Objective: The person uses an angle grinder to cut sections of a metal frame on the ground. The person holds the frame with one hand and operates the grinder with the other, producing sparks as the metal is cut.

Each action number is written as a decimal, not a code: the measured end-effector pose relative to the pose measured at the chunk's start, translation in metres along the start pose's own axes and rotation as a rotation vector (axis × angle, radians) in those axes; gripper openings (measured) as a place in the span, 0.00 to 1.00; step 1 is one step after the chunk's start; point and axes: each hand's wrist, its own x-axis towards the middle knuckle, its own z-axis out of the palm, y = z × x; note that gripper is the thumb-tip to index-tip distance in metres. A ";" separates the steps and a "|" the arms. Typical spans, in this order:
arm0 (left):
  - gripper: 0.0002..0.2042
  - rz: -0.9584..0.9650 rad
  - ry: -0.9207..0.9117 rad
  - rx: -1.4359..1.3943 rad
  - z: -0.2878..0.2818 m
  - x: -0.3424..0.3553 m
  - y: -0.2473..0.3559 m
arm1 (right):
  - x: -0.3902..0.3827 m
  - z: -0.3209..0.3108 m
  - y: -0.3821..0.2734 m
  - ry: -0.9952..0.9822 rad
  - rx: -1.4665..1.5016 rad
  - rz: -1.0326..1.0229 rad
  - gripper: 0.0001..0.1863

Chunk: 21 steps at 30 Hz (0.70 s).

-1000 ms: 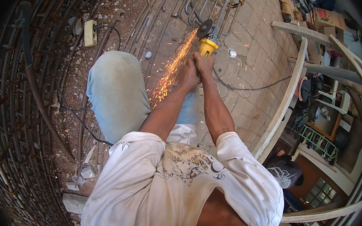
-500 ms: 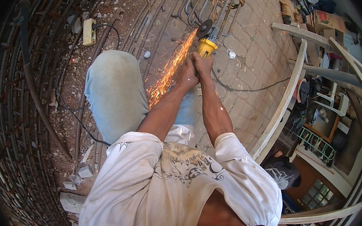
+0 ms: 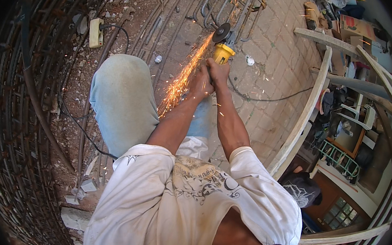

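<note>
Out in front of me I hold a yellow angle grinder [image 3: 223,50] with both hands. My right hand [image 3: 220,72] is wrapped round its body. Just to the left and a little nearer, my left hand [image 3: 201,82] is closed on the same tool, its fingers partly hidden. The dark cutting disc [image 3: 221,33] sits at the far end, against the bent steel bars [image 3: 216,9] on the ground. A bright stream of orange sparks [image 3: 183,81] sprays from it toward my left forearm and knee. The exact point of contact is hidden by the disc.
A rusty steel mesh [image 3: 13,140] curves along the left. A pale socket block [image 3: 96,33] with a black cable lies on the dirt. Wooden poles [image 3: 306,114] stand at the right, with cardboard boxes [image 3: 356,28] and clutter behind. A power cord [image 3: 274,99] crosses the paving.
The grinder and both hands have stayed almost in place. Sparks still fly, now with several streaks farther right. The view has shifted slightly.
</note>
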 end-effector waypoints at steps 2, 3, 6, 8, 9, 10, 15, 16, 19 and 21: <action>0.34 0.043 0.077 -0.004 0.001 -0.002 0.001 | 0.000 0.002 0.001 0.027 0.038 -0.049 0.10; 0.34 0.057 0.094 0.017 0.001 -0.004 0.001 | -0.001 0.003 0.001 0.038 0.056 -0.060 0.10; 0.34 0.045 0.097 0.038 -0.002 -0.005 0.003 | -0.001 0.002 0.000 -0.008 0.085 -0.015 0.16; 0.34 0.024 0.056 -0.018 -0.005 -0.004 0.004 | 0.000 -0.001 -0.001 -0.050 0.039 0.021 0.19; 0.35 0.034 0.043 -0.020 -0.006 -0.003 0.003 | 0.001 -0.002 -0.002 -0.062 -0.011 0.029 0.19; 0.36 0.038 0.013 -0.028 -0.007 -0.002 0.003 | 0.002 -0.002 -0.003 -0.068 -0.061 0.022 0.18; 0.34 0.087 0.083 0.026 -0.004 0.000 0.001 | 0.005 -0.001 -0.001 -0.060 0.008 0.001 0.21; 0.35 0.090 0.078 0.026 -0.003 0.000 0.000 | 0.005 -0.001 0.000 -0.068 0.027 0.016 0.22; 0.33 0.072 0.071 -0.010 -0.002 -0.001 0.001 | 0.005 -0.001 0.003 0.000 -0.041 0.047 0.24; 0.33 0.052 0.056 -0.018 -0.004 -0.002 0.003 | 0.005 0.001 0.005 0.037 -0.041 0.003 0.15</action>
